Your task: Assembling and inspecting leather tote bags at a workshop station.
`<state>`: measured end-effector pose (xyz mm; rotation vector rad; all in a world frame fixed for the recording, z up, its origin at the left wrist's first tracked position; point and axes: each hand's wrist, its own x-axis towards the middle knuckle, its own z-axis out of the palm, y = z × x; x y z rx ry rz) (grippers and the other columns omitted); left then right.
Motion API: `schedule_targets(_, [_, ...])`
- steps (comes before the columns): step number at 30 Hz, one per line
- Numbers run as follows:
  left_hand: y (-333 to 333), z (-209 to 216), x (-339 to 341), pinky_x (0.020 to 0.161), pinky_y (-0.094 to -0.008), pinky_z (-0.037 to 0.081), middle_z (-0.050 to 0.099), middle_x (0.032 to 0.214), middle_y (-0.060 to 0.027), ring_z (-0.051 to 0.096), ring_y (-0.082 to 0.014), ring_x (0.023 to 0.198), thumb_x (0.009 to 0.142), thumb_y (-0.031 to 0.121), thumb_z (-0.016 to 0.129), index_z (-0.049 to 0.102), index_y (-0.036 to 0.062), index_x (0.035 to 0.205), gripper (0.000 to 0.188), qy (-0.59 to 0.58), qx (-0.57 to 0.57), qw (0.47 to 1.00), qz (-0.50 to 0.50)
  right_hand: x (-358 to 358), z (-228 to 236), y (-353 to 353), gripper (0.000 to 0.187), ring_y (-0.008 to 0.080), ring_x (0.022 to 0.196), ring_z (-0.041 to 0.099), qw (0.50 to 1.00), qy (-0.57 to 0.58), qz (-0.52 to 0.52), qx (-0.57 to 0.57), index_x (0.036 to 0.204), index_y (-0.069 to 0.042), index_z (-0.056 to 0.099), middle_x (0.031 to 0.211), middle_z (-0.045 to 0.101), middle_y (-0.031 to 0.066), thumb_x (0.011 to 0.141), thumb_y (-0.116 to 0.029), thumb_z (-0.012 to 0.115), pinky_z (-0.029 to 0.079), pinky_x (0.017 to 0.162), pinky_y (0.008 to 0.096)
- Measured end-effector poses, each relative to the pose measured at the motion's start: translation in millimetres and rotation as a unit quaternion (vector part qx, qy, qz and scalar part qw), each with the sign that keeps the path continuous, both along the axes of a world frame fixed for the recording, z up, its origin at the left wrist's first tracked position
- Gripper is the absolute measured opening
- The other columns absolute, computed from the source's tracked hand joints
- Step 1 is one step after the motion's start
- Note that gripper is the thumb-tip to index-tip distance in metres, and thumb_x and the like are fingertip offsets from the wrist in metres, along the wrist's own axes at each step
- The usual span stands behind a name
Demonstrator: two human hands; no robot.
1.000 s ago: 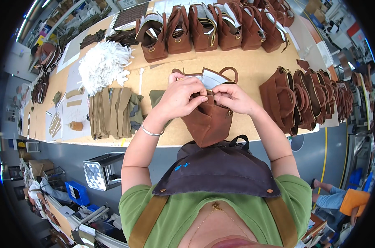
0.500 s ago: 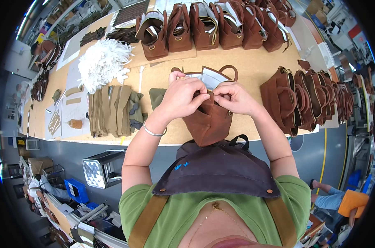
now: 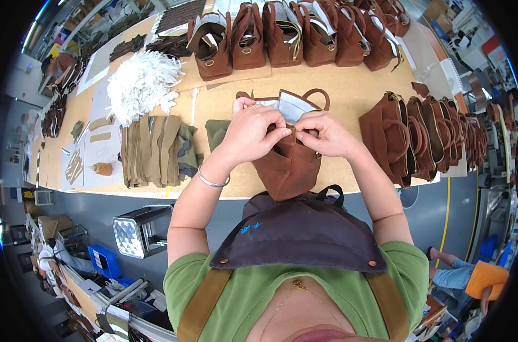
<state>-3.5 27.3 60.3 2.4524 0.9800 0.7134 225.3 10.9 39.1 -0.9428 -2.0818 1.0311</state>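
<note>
A brown leather handbag (image 3: 293,168) stands at the near edge of the table, tilted toward me, with its pale lining (image 3: 296,106) showing at the open top. My left hand (image 3: 253,132) pinches the bag's top edge near its corner. Close beside it, my right hand (image 3: 323,134) pinches the same edge, fingers and thumb pressed together. A short gap separates the two sets of fingertips. One rounded handle (image 3: 317,94) rises behind the hands. Fingers cover part of the edge, so any small part between them is hidden.
Finished-looking brown bags (image 3: 284,43) line the back of the table, and more (image 3: 387,137) stand at the right. On the left are a heap of white strips (image 3: 142,85), stacked olive fabric pieces (image 3: 150,151) and a small bottle (image 3: 103,169). A metal step stool (image 3: 139,231) stands on the floor.
Both hands keep their pinch on the bag's top edge, with hardly any shift. The bag stays in place.
</note>
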Motion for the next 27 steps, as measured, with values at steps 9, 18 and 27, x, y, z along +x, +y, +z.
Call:
schedule_targets(9, [-4, 8, 3, 0.09, -0.038, 0.027, 0.065, 0.075, -0.0008, 0.059, -0.0197, 0.072, 0.083, 0.024, 0.073, 0.063, 0.011, 0.075, 0.018, 0.029, -0.032, 0.999, 0.032, -1, -2, 0, 0.003, 0.0175, 0.065, 0.054, 0.999, -0.002, 0.008, 0.04, 0.085, -0.002, 0.065, 0.073, 0.058, 0.0059, 0.083, -0.003, 0.064, 0.041, 0.057, 0.0303])
schedule_targets(18, [-10, -4, 2, 0.096, -0.0376, 0.025, 0.06, 0.075, 0.0025, 0.056, -0.0155, 0.074, 0.084, 0.017, 0.073, 0.074, 0.0147, 0.094, 0.01, -0.027, -0.021, 0.999, 0.03, -9, 10, -15, 0.01, 0.0174, 0.054, 0.06, 0.996, -0.025, -0.088, -0.007, 0.082, -0.005, 0.071, 0.07, 0.065, 0.0065, 0.079, -0.014, 0.072, 0.047, 0.054, 0.0308])
schedule_targets(27, [-17, -9, 1, 0.096, -0.0385, 0.026, 0.06, 0.082, 0.0005, 0.057, -0.0175, 0.084, 0.085, 0.014, 0.069, 0.07, 0.0111, 0.089, 0.005, -0.04, -0.023, 0.998, 0.044, -12, 7, -21, 0.02, 0.0075, 0.056, 0.056, 0.99, -0.051, -0.09, -0.091, 0.079, -0.005, 0.072, 0.066, 0.065, 0.0011, 0.074, -0.021, 0.084, 0.044, 0.052, 0.0256])
